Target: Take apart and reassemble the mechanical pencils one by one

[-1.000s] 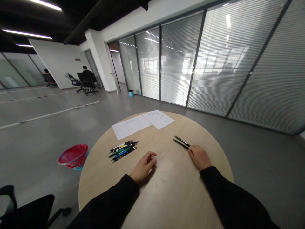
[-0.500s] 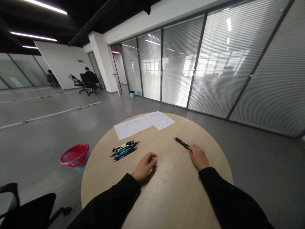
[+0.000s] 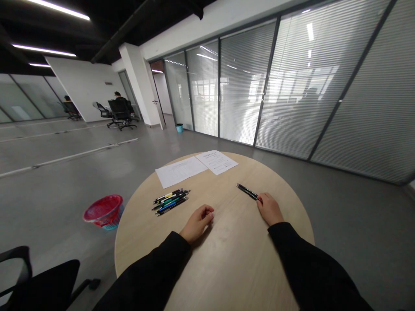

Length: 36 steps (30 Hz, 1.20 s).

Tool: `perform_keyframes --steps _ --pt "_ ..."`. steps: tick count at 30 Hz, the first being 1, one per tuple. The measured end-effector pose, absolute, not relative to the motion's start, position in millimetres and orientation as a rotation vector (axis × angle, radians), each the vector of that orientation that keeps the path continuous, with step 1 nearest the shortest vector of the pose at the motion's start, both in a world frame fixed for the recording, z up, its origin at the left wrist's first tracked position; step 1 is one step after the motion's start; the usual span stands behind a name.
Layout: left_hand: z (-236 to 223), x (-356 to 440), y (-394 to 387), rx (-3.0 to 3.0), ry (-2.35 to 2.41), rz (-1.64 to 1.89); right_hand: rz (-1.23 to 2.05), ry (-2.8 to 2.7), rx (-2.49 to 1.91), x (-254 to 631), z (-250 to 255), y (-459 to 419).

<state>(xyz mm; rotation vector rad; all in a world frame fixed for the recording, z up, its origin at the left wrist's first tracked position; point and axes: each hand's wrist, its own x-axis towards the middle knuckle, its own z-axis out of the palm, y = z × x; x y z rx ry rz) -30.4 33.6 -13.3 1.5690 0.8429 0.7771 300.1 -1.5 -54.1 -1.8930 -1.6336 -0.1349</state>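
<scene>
Two dark pens (image 3: 247, 191) lie side by side on the round wooden table (image 3: 227, 268), angled towards the far left. My right hand (image 3: 269, 209) is closed over their near ends, so those ends are hidden. Across the table rests my left hand (image 3: 197, 223), its fingers loosely curled and the thumb apart, with nothing seen in it. Beyond and to the left of it is a pile of several pens (image 3: 171, 201), with black, white, yellow, green and blue parts.
Two printed sheets, a left one (image 3: 180, 171) and a right one (image 3: 218, 162), lie at the table's far edge. Left of the table, a red-lined waste basket (image 3: 103, 211) stands on the floor near a black chair (image 3: 48, 283). A person (image 3: 120, 97) sits far back.
The two pens' far tips have drawn closer together under my right hand. My left hand stays in about the same place, and the view has shifted slightly.
</scene>
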Motion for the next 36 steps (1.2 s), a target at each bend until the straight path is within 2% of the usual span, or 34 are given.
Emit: perform_keyframes --steps 18,25,36 --pt "-13.8 -31.6 32.4 1.669 0.838 0.752 -0.154 -1.599 -1.850 298.1 -54.8 -2.5" --pt "0.0 -36.5 26.6 2.140 0.948 0.691 -0.251 -1.631 -1.880 279.6 -53.0 -14.5" --pt "-3.2 -59.2 53.1 2.615 1.166 0.662 0.025 -1.803 -1.893 263.0 -48.0 -26.0"
